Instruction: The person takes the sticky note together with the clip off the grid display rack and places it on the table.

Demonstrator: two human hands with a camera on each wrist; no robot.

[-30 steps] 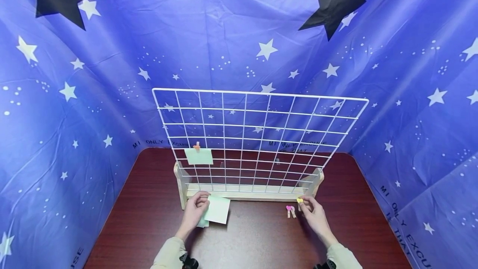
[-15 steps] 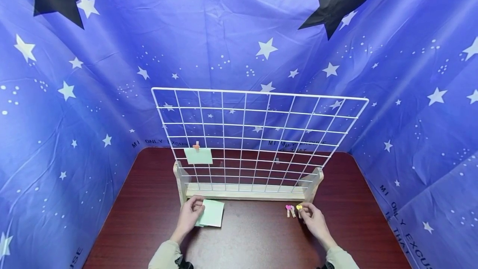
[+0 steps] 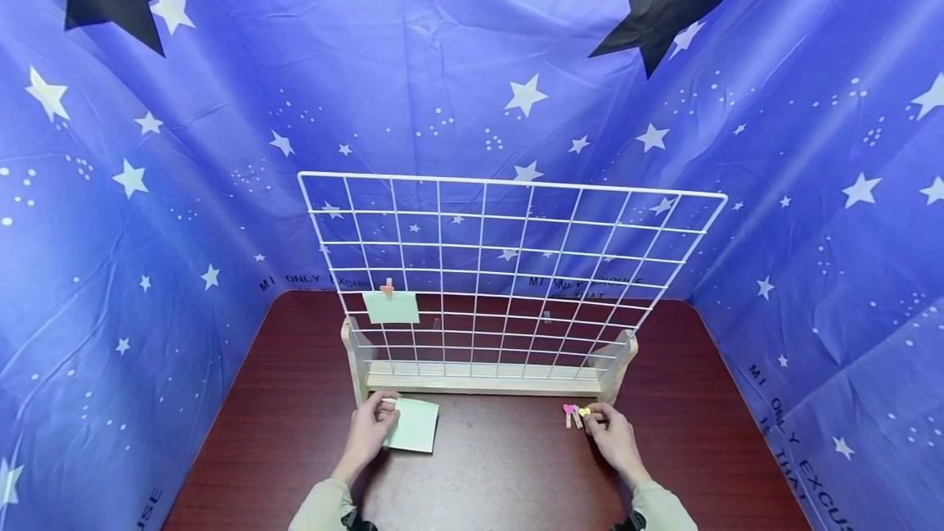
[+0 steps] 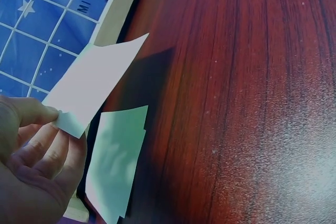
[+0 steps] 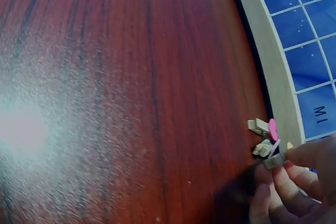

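My left hand (image 3: 369, 428) pinches a pale green paper note (image 4: 100, 80) by its edge, thumb on top. Below it in the left wrist view, more green notes (image 4: 115, 161) lie overlapping on the table. My right hand (image 3: 614, 437) pinches a small wooden clothespin with a yellow heart (image 3: 585, 412) between thumb and fingers. Right beside that lie two other small clothespins, one with a bright pink heart (image 5: 272, 129) and one with a paler top (image 5: 262, 148). Up on the white wire grid (image 3: 505, 273), an orange-topped clothespin (image 3: 387, 288) holds another green note (image 3: 391, 308).
The grid stands in a pale wooden base (image 3: 483, 383) just beyond both hands. Under everything is a dark red wood-grain table (image 3: 494, 465). A blue curtain (image 3: 442, 47) with white and black stars surrounds the table on the back and sides.
The left hand has come back slightly toward the near side and left, bringing the note over the others. The right hand has carried the yellow-heart clothespin left and nearer, up to the other two.
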